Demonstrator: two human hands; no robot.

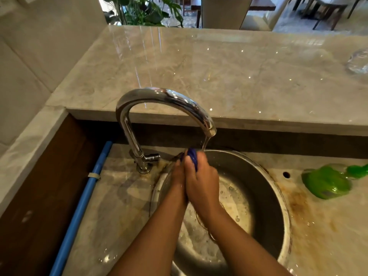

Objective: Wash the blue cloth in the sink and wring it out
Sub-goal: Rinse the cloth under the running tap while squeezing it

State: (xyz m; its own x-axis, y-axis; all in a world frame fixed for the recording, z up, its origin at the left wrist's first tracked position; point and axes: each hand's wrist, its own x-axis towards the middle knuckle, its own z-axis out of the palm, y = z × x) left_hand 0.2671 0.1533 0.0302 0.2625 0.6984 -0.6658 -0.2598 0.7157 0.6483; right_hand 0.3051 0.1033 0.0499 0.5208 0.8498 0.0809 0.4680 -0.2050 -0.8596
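Observation:
A bunched blue cloth [192, 157] shows only as a small dark-blue wad above my fingers; the rest is hidden between my hands. My left hand [177, 176] and my right hand [201, 180] are pressed together over the far-left part of the round steel sink [264, 188], both gripping the cloth. A thin stream of water runs from the spout of the chrome tap [159, 100] and falls just right of the cloth. Foamy water lies on the sink's bottom.
A green bottle [326, 182] lies on its side on the stained counter right of the sink. A raised marble ledge [219, 72] runs behind the tap, with a glass object [358, 60] at its far right. A blue pipe [83, 204] runs along the left.

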